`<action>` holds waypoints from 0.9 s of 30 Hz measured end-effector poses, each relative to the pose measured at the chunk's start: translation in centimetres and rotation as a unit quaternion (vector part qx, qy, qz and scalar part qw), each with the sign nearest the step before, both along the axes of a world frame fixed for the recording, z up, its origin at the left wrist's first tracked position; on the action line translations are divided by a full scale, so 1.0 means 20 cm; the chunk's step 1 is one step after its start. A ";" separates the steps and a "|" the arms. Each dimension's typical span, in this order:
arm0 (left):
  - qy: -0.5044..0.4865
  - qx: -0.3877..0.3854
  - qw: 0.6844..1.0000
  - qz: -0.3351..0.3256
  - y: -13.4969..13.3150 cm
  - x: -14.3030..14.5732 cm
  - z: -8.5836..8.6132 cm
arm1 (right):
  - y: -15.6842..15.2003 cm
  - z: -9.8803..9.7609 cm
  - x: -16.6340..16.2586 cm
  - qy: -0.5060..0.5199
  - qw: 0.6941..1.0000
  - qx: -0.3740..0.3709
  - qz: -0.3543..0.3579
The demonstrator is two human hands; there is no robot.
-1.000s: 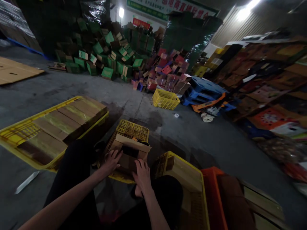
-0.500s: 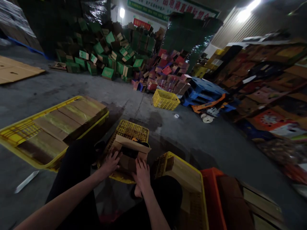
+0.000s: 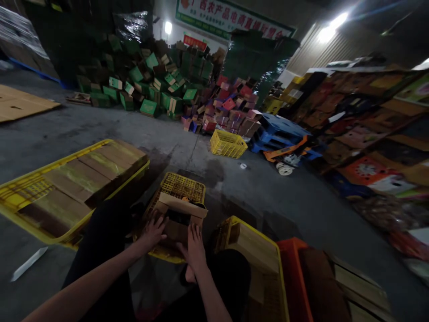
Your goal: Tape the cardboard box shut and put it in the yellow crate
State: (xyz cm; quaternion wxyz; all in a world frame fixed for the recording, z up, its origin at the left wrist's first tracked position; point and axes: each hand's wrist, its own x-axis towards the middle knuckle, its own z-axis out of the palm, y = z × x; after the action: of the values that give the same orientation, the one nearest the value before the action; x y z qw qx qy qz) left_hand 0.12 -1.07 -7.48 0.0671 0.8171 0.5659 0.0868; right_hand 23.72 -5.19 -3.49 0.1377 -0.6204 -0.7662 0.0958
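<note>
Cardboard box, brown, with its top flap open and a dark opening beneath the flap, lies on a small yellow lattice crate on the concrete floor, directly in front of the seated person's dark-clothed knees. Left hand: fingers spread wide, laid flat on the near left part of the box; it grasps nothing. Right hand: fingers stretched forward and close together, palm down against the near right face of the box; it also encloses nothing. The two hands are near each other but apart, with the box's front between them.

Left of the person, a large yellow crate holds flattened sheets of cardboard laid side by side. Right of the box, just beside the knee, a second yellow crate holds more flat cardboard, and an orange crate adjoins it further right.

Background: another yellow crate stands alone on the floor; near it lie a small pale roll and stacked blue pallets. Piled behind are green boxes and red boxes. Printed cartons along the right edge are too blurred to describe.
</note>
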 end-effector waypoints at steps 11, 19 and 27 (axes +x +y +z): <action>-0.022 -0.017 1.000 -0.002 -0.01 -0.02 0.08 | 0.22 0.13 0.19 0.257 0.953 0.085 -0.133; -0.040 -0.004 0.999 0.001 -0.01 -0.02 0.05 | 0.31 0.11 0.18 0.215 0.969 0.054 -0.104; -0.110 0.016 0.994 0.005 -0.03 -0.03 0.13 | 0.27 0.10 0.19 0.256 0.960 0.039 -0.112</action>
State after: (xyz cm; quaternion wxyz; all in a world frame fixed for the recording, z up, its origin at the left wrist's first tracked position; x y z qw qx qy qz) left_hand -0.52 -1.60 -4.97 0.1154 0.8005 0.5580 0.1859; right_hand 27.49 0.28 -1.52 0.3625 -0.6511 -0.6344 0.2055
